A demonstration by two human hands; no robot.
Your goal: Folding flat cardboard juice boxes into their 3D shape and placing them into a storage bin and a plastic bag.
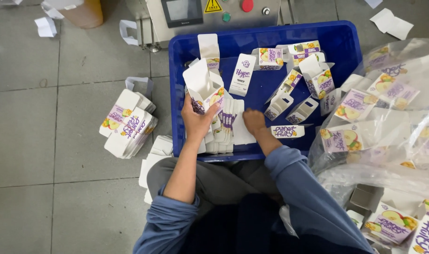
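My left hand point(197, 118) grips an opened white carton point(204, 88) with purple print and fruit pictures, its top flaps up, over the near left of a blue plastic crate point(346, 44). My right hand point(254, 122) rests knuckles-up on a row of flat folded cartons point(226, 129) standing against the crate's near wall. Whether its fingers pinch one I cannot tell. Several assembled cartons point(316, 77) lie scattered in the crate's far and right parts.
A stack of flat cartons point(128, 124) lies on the grey floor left of the crate. Clear plastic bags holding more cartons point(388, 108) fill the right side. A metal machine with a screen and buttons point(214, 14) stands beyond the crate. Paper scraps litter the floor.
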